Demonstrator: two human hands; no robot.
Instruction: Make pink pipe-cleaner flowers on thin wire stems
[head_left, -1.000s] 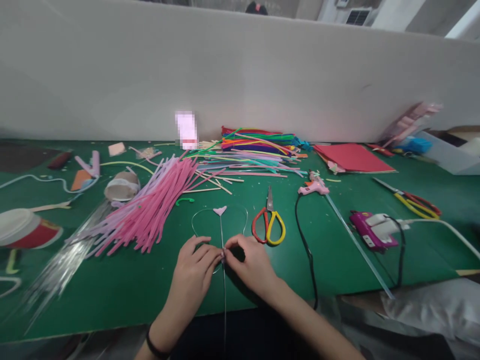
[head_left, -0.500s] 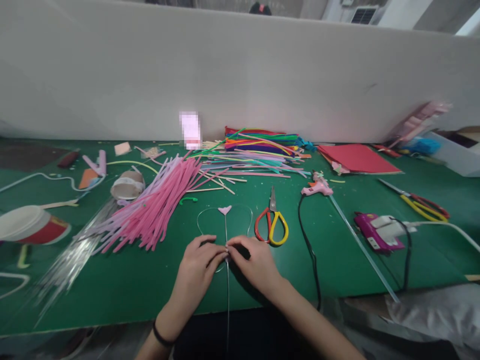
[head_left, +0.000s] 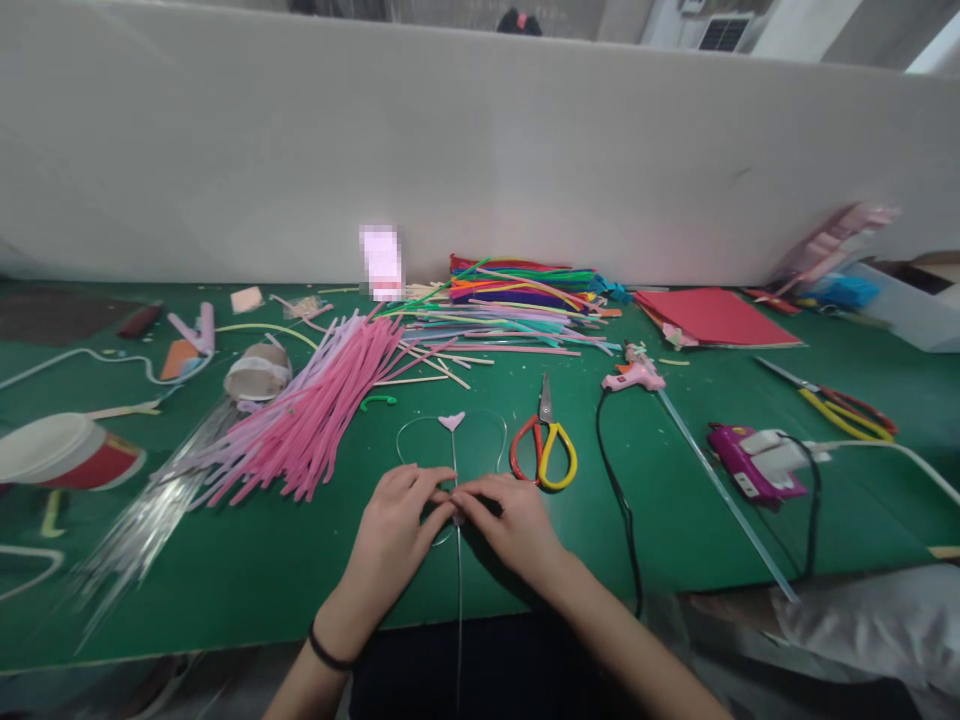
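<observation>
My left hand [head_left: 397, 520] and my right hand [head_left: 514, 520] meet at the front middle of the table, fingertips pinched together on a thin straight wire [head_left: 459, 590]. This wire runs from between my fingers down past the table's front edge. At its far end sits a small pale pink V-shaped piece [head_left: 452, 422]. Thin wire loops [head_left: 491, 418] curve out to both sides, partly under my hands. A bit of pale pink shows just below my fingertips; the rest of the joint is hidden by them. Scissors [head_left: 546, 440] with red and yellow handles lie right of my right hand.
Pink and lilac pipe cleaners [head_left: 322, 420] lie at left, over silvery wires [head_left: 142, 530]. Colourful pipe cleaners [head_left: 517, 290] are piled at the back. A pink glue gun [head_left: 636, 376], a purple power strip [head_left: 750, 465] and more scissors [head_left: 844, 405] lie right; a paper cup [head_left: 71, 450] is far left.
My left fingers have closed in a little nearer to the right ones, their tips straighter. Both hands stay at the same spot on the wire. The view has shifted slightly.
</observation>
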